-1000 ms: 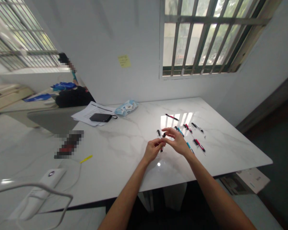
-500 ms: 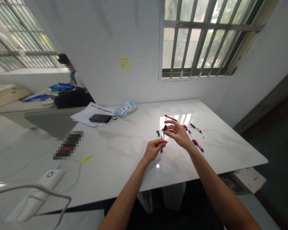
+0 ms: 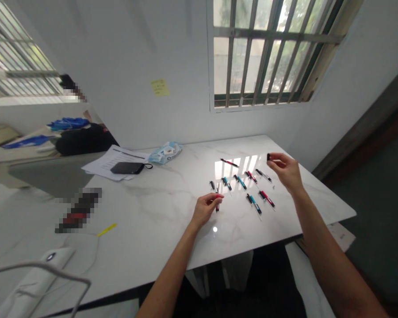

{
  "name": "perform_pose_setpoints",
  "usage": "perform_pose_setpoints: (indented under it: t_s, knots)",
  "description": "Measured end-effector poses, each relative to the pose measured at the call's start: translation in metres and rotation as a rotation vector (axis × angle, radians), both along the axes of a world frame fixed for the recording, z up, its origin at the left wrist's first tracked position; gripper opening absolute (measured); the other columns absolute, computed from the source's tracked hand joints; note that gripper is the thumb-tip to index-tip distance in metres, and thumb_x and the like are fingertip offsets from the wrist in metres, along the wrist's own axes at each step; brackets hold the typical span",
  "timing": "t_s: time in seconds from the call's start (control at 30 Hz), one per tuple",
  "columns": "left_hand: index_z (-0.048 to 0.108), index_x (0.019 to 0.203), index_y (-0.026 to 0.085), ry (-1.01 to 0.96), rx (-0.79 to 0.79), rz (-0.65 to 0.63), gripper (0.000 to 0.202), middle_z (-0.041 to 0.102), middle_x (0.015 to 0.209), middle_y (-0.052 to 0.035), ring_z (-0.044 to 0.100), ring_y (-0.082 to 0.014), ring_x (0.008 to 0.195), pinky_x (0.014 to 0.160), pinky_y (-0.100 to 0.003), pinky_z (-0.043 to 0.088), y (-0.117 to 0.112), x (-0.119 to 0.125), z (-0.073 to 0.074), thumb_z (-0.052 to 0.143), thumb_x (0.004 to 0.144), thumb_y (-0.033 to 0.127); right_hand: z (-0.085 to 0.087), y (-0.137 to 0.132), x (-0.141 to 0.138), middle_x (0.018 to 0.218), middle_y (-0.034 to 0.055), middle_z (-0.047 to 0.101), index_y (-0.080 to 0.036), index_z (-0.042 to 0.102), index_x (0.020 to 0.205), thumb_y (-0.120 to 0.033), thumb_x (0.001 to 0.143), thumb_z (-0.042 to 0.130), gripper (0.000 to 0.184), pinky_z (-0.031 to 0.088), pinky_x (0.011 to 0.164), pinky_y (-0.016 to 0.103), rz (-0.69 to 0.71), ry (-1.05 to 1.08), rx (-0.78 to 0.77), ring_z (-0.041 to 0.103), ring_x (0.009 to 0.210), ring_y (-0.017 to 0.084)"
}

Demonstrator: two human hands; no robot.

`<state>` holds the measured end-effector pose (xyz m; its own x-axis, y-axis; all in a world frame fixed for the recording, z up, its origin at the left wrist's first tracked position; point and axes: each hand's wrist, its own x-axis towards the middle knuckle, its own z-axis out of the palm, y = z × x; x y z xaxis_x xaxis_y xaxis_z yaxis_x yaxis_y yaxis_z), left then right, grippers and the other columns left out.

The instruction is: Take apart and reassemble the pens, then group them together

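Note:
My left hand [image 3: 204,209] is closed on a red-and-black pen [image 3: 217,207], which stands nearly upright with a thin part rising above the fingers. Raised over the table's right side, my right hand [image 3: 288,173] pinches a small black pen part [image 3: 268,157], perhaps the barrel's upper end. Between the hands lie several taken-apart pens, among them a blue one [image 3: 254,205], a red one [image 3: 268,199] and a black one [image 3: 264,176]. A small black piece [image 3: 212,185] rests just beyond my left hand. Farther back is a slim red-and-black pen [image 3: 229,163].
On the white marbled table [image 3: 146,229] are papers [image 3: 97,164], a black pouch [image 3: 127,168], a blue-and-white packet [image 3: 165,153] and a yellow strip [image 3: 107,229]. A white power strip [image 3: 41,278] with a grey cable is at lower left. A person is partly visible behind.
My right hand has moved away from the pen in my left hand, rightwards, with the black part in its fingers. The view has shifted a little to the right.

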<state>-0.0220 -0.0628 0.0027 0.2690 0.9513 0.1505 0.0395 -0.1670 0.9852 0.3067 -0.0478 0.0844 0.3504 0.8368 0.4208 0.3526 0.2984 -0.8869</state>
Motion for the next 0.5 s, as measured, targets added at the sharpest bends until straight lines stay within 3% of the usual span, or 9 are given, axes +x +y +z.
perform_pose_setpoints:
  t_s: [0.13, 0.23, 0.33, 0.5]
  knots:
    - [0.082, 0.092, 0.013, 0.011, -0.001, -0.009, 0.038, 0.073, 0.078, -0.0068, 0.059, -0.0124, 0.062, 0.057, -0.022, 0.049, 0.000, 0.003, 0.000, 0.078, 0.082, 0.050, -0.078, -0.021, 0.060, 0.093, 0.0124, 0.079, -0.015, 0.078, 0.113, -0.042, 0.077, 0.069, 0.045, 0.057, 0.084, 0.041, -0.381, -0.218, -0.225, 0.075, 0.084, 0.027]
    - [0.082, 0.093, 0.014, 0.031, 0.002, -0.014, 0.039, 0.071, 0.075, -0.0062, 0.060, -0.0130, 0.062, 0.057, -0.022, 0.050, 0.000, 0.004, 0.000, 0.076, 0.083, 0.051, -0.121, -0.033, 0.081, 0.093, 0.0109, 0.080, -0.015, 0.079, 0.113, -0.040, 0.078, 0.064, 0.045, 0.056, 0.089, 0.041, -0.396, -0.324, -0.341, 0.074, 0.082, 0.026]
    - [0.082, 0.095, 0.014, 0.061, -0.002, -0.011, 0.038, 0.072, 0.076, -0.0062, 0.061, -0.0135, 0.065, 0.059, -0.022, 0.050, 0.001, 0.003, -0.001, 0.075, 0.084, 0.050, -0.142, -0.037, 0.079, 0.094, 0.0102, 0.080, -0.016, 0.078, 0.116, -0.038, 0.079, 0.062, 0.046, 0.056, 0.092, 0.041, -0.368, -0.374, -0.368, 0.074, 0.085, 0.026]
    - [0.082, 0.093, 0.014, 0.049, -0.006, 0.043, 0.038, 0.075, 0.080, -0.0075, 0.065, -0.0155, 0.069, 0.063, -0.023, 0.053, 0.006, -0.002, 0.000, 0.078, 0.082, 0.050, -0.144, -0.030, 0.064, 0.094, 0.0108, 0.081, -0.018, 0.078, 0.114, -0.037, 0.082, 0.062, 0.041, 0.056, 0.092, 0.040, -0.351, -0.405, -0.360, 0.076, 0.087, 0.027]
